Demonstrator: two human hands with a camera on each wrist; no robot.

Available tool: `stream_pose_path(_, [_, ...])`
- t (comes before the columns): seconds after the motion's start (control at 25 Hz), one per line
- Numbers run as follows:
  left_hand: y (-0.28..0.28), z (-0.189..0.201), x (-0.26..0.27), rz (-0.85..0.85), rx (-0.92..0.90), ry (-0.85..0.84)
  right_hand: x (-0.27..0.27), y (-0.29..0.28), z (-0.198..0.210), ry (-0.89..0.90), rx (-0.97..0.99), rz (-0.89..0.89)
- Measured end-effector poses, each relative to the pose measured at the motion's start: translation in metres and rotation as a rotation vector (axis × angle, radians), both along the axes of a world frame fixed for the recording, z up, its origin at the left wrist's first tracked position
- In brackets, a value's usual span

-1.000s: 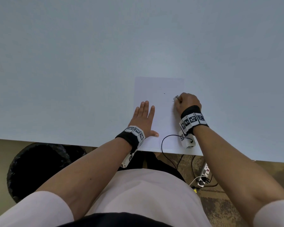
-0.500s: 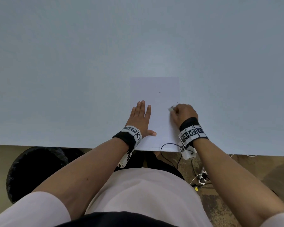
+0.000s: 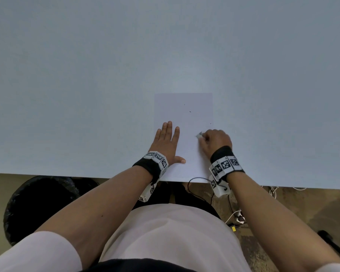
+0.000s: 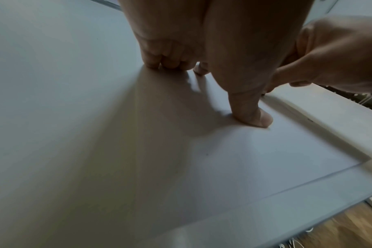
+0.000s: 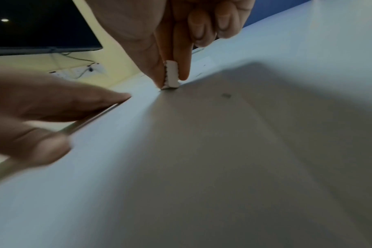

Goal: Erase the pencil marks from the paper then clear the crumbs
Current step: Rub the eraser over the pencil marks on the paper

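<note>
A white sheet of paper (image 3: pixel 185 118) lies on the pale table (image 3: pixel 86 75) near its front edge. My left hand (image 3: pixel 168 142) lies flat on the sheet's left side, fingers straight, thumb (image 4: pixel 255 114) pressed down. My right hand (image 3: pixel 214 141) pinches a small white eraser (image 3: pixel 199 134) between thumb and forefinger, its tip touching the paper's right part. In the right wrist view the eraser (image 5: pixel 171 76) shows a dark, dirty edge. A few dark crumbs (image 3: pixel 190 111) dot the upper sheet, and one speck (image 5: pixel 226 95) lies near the eraser.
Wide bare table stretches left, right and beyond the paper. Below the front edge stand a black bin (image 3: pixel 37 205) at left and cables (image 3: pixel 236 216) on the floor at right. A dark screen (image 5: pixel 38 26) shows in the right wrist view.
My right hand with the eraser moved nearer and slightly left down the paper's right side. The left hand stayed flat on the sheet.
</note>
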State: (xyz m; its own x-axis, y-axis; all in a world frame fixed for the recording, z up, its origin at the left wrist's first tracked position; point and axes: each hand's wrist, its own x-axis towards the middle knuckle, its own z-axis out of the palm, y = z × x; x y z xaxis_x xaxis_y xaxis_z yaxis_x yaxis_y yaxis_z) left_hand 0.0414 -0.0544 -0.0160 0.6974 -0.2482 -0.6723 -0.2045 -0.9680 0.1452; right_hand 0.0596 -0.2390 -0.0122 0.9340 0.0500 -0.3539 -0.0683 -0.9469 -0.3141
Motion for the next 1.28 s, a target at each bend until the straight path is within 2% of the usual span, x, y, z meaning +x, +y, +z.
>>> stream_pose_path(0.12, [-0.001, 0.000, 0.000, 0.002, 0.014, -0.005, 0.020, -0.014, -0.003, 0.005, 0.073, -0.182])
stream_pose_path(0.2, [0.000, -0.001, 0.000, 0.002, 0.006, -0.009, 0.020, -0.010, -0.001, 0.000, 0.098, -0.230])
stream_pose_path(0.24, [0.000, -0.001, 0.000, -0.001, 0.004, -0.011, 0.018, -0.006, 0.001, -0.009, 0.099, -0.202])
stream_pose_path(0.36, [0.002, 0.000, 0.000, -0.015, 0.003, -0.015, -0.001, 0.004, 0.003, -0.007, 0.047, 0.091])
stream_pose_path(0.4, [0.002, 0.000, 0.000, -0.018, 0.004, -0.016, -0.003, 0.003, 0.004, -0.013, 0.028, 0.128])
stream_pose_path(0.56, [0.000, 0.001, -0.001, 0.001, 0.005, -0.004, 0.033, -0.018, 0.000, -0.044, 0.000, -0.046])
stream_pose_path(0.68, [-0.001, 0.001, -0.001, 0.004, 0.012, -0.004, 0.042, -0.018, -0.001, -0.034, 0.063, -0.169])
stream_pose_path(0.76, [0.000, 0.001, -0.001, 0.004, 0.004, -0.005, 0.029, -0.007, 0.001, -0.041, 0.090, -0.116])
stream_pose_path(0.88, [0.001, 0.000, -0.001, 0.002, -0.008, -0.009, 0.004, 0.002, 0.000, 0.011, 0.065, 0.134])
stream_pose_path(0.92, [0.001, 0.000, -0.001, 0.004, -0.010, -0.009, 0.004, 0.000, 0.000, 0.001, 0.046, 0.164])
stream_pose_path(1.04, [0.001, 0.001, -0.001, 0.002, 0.001, -0.006, 0.028, -0.009, -0.002, -0.047, -0.033, 0.071])
stream_pose_path(1.2, [0.000, 0.002, -0.001, 0.003, 0.007, -0.002, 0.055, -0.020, 0.001, -0.042, 0.046, -0.173])
stream_pose_path(1.28, [0.000, 0.002, 0.000, 0.002, 0.003, -0.006, 0.047, -0.002, 0.006, -0.046, 0.044, -0.040])
